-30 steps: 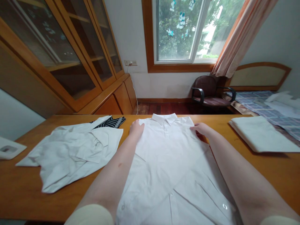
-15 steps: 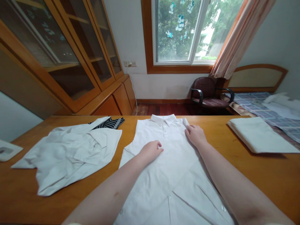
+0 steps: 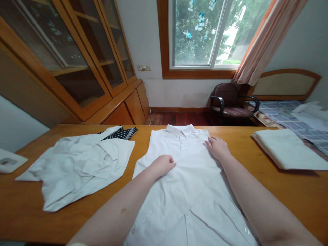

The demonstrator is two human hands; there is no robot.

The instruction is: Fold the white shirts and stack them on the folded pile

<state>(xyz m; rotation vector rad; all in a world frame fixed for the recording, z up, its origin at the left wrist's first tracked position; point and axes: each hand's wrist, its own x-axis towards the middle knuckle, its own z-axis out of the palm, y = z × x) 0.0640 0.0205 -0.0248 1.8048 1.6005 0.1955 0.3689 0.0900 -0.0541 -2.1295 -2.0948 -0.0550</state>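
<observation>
A white collared shirt [image 3: 189, 191] lies spread on the wooden table, its collar [image 3: 180, 130] at the far edge. My left hand [image 3: 165, 164] rests on the shirt's chest, left of the button placket, with its fingers curled in. No cloth is bunched around it. At the shirt's upper right edge, near the shoulder, my right hand [image 3: 217, 147] lies with fingers stretched out on the fabric. Folds run across the lower part of the shirt. Its sleeves are mostly out of sight.
Left on the table [image 3: 258, 191] lies a rumpled white garment [image 3: 84, 167], with black striped cloth [image 3: 120, 133] behind it. A white object [image 3: 11, 162] sits at the far left. A folded white cloth [image 3: 292, 150] lies at the right. Beyond the table stands an armchair [image 3: 228, 100].
My left hand has curled its fingers more tightly. My right hand has shifted slightly, its fingers now stretched flat at the shirt's edge. The view has moved a little.
</observation>
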